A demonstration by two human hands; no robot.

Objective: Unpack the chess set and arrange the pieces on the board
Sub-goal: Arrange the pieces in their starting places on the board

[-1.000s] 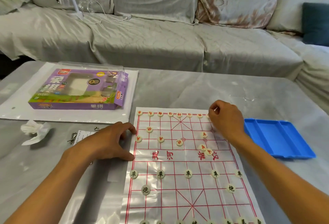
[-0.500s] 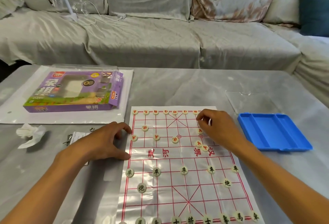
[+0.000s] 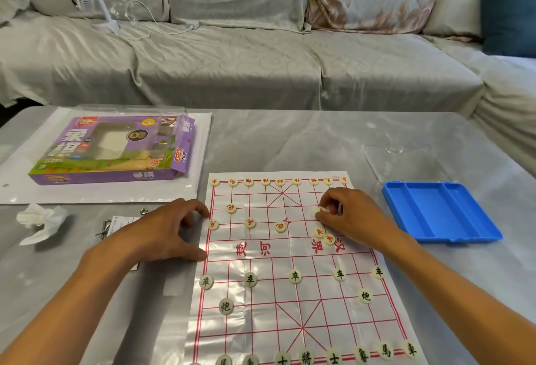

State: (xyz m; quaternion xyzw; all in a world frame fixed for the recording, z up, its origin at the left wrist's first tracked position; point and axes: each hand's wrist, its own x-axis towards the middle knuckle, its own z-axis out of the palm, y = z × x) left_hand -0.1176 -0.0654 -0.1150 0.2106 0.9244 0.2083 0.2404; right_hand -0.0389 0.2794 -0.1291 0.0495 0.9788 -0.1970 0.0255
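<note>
Two bare forearms reach in from the bottom corners of the head view, each uncovered from the frame's edge to the wrist, with no sleeve or cuff on either. The left hand [image 3: 162,231] is gloveless, and no ring, watch or band shows on its fingers or wrist. The right hand [image 3: 352,219] is likewise ungloved and unadorned, its wrist plain. The fingernails that show are short and unpainted. Nothing else of the person's body or clothing comes into the frame.

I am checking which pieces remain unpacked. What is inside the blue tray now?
The blue tray shows only bare compartments, with no pieces visible. Its near wall may hide a thin strip of the floor. The right hand pinches a red-marked piece over the board.
</note>
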